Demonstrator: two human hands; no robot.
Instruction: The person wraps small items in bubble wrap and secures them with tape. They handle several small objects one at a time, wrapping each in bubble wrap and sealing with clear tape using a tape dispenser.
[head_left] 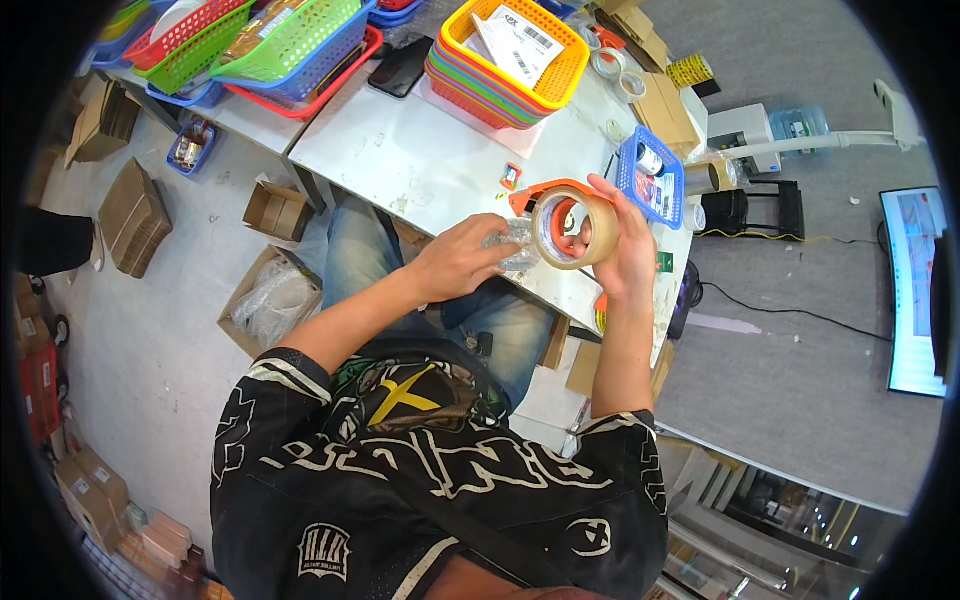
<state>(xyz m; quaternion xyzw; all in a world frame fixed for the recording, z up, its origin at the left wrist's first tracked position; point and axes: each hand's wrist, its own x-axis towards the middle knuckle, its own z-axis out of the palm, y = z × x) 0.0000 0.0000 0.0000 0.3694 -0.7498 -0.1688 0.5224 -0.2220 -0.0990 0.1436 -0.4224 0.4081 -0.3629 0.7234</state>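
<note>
My left hand (462, 258) is closed round a small bundle of clear, crinkled plastic wrap (517, 246) just above the table's near edge. What lies inside the wrap cannot be made out. In my right hand (628, 240) is an orange tape dispenser (524, 198) loaded with a thick roll of tan packing tape (602, 232). The fingers of this hand reach round the roll, and some show through its core. The dispenser's orange head points left, close to the wrapped bundle. A small orange-and-blue packet (511, 176) lies on the white table (390, 160) just beyond the dispenser.
A stack of colored plastic baskets (500, 100) holds white labeled packages. A black phone (398, 68) lies to its left. Beyond my right hand stands a blue basket (628, 180) with a bottle. Cardboard boxes (277, 210) sit on the floor at left; a monitor (912, 290) is far right.
</note>
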